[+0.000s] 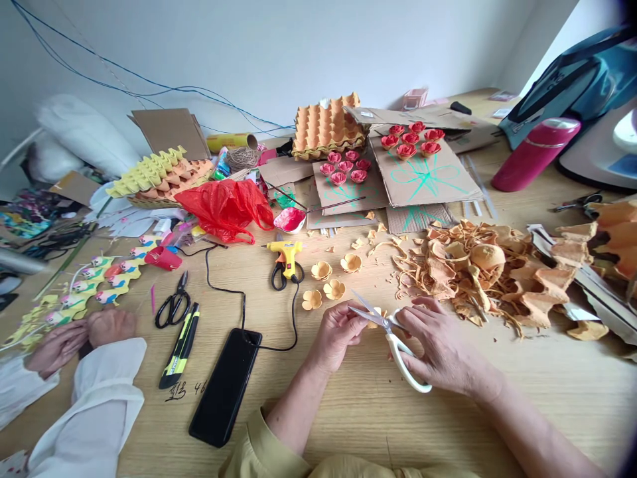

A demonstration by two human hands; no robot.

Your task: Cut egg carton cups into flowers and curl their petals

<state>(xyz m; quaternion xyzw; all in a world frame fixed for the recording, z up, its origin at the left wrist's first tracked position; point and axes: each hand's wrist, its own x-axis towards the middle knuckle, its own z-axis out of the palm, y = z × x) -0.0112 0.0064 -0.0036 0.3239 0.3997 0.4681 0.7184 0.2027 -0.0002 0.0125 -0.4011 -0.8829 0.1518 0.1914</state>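
Note:
My right hand (438, 345) is closed round the white handles of a pair of scissors (393, 332), whose open blades point up and to the left. My left hand (338, 332) pinches a small tan egg-carton piece (375, 315) that sits between the blades. Several cut tan paper flowers (328, 279) lie on the wooden table (348, 405) just beyond my hands. A big heap of tan carton scraps (478, 272) lies to the right of them.
A black phone (226, 385), a yellow utility knife (180, 345), black scissors (173, 302) and a yellow glue gun (286, 255) lie at left. Another person's hands (82, 335) rest at the left edge. Red paper roses (411, 139), egg trays (326, 126) and a pink bottle (535, 153) stand behind.

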